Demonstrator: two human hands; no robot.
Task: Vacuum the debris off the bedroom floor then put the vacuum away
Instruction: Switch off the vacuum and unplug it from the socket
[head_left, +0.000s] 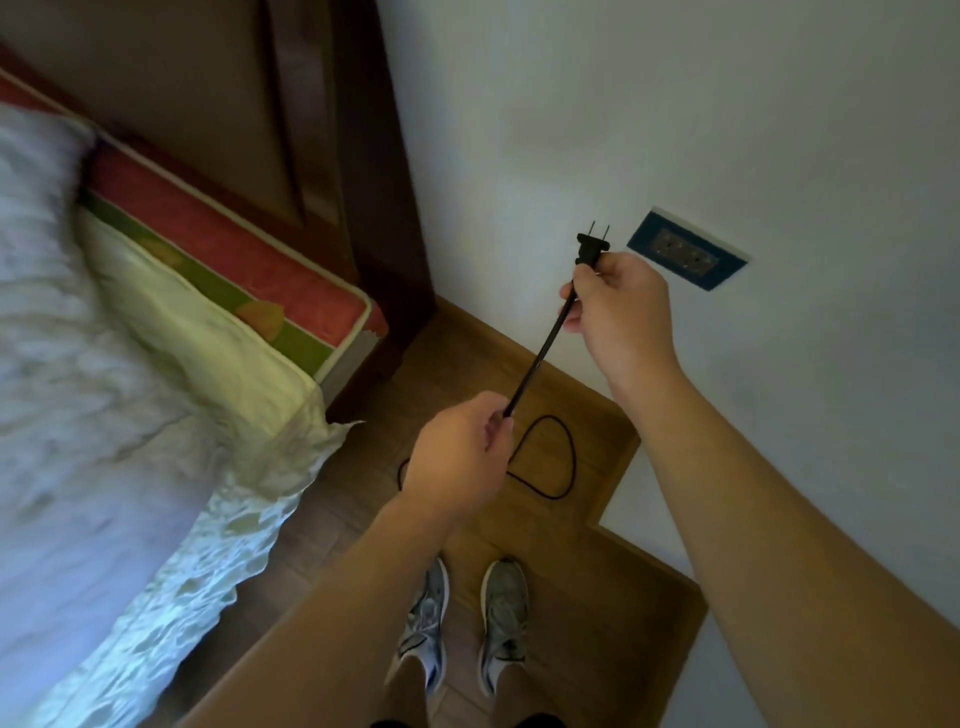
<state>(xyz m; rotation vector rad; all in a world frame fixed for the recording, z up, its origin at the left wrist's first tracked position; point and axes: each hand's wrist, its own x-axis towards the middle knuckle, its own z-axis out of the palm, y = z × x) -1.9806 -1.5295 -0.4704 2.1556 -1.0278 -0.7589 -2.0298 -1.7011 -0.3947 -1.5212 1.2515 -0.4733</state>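
— Plug position?
— Outside the wall socket (685, 249), near it. My right hand (618, 306) pinched the plug (589, 252); my left hand (457, 457) gripped the cord (540, 353).
— Progress?
— Vacuum was out of view; I judged storage remained.

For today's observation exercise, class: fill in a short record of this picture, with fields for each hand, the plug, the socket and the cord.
right hand: grips the plug by its base
left hand: pinches the cord lower down
plug: two prongs bare, left of the socket, not inserted
wall socket: blue plate on white wall, nothing plugged in
cord: straight between the hands, then loops on the floor
bed: at left, white cover
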